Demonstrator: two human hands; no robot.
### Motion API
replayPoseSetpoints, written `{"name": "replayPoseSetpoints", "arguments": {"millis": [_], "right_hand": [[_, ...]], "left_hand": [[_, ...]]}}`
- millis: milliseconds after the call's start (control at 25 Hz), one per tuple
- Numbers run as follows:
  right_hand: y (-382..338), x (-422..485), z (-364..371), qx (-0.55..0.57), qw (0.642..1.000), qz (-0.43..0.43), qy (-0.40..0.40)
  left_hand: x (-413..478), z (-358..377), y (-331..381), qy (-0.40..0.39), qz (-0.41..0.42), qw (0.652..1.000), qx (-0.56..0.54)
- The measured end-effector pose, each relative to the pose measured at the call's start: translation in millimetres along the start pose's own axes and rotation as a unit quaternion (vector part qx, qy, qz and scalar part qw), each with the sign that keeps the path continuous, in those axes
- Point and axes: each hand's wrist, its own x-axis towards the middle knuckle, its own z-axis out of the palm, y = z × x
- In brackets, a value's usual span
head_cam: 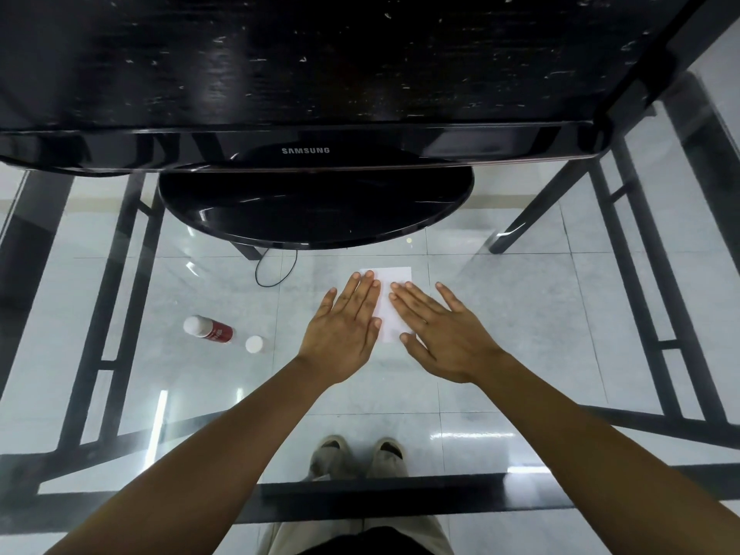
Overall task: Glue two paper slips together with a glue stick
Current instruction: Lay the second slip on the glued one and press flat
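Observation:
A white paper slip [390, 314] lies flat on the glass table, in front of the monitor's base. My left hand [346, 330] rests palm down on its left edge, fingers stretched out. My right hand [438, 334] lies flat on its right side, fingers spread and pointing up-left. Both hands cover parts of the paper, so I cannot tell whether it is one slip or two stacked. To the left lies a red glue stick [209, 329] on its side, uncapped. Its white cap [254, 344] stands beside it.
A black Samsung monitor [304, 150] fills the top, with its round base [316, 206] standing on the glass table [520, 314]. A thin black cable [276, 270] loops under the base. The black table frame runs along both sides and the near edge.

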Motion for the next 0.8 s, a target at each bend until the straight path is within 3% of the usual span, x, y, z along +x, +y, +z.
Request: {"name": "replayPoseSetpoints", "arguments": {"millis": [320, 480, 800], "right_hand": [[11, 13, -7, -0.01, 0.997, 0.075, 0.017], [-1, 14, -5, -0.003, 1.0, 0.013, -0.005], [7, 23, -7, 0.003, 0.997, 0.074, 0.02]], "left_hand": [[0, 2, -1, -0.003, 0.0, 1.0, 0.005], [0, 3, -2, -0.009, -0.003, 1.0, -0.003], [-1, 1, -1, -0.006, -0.002, 1.0, -0.011]]}}
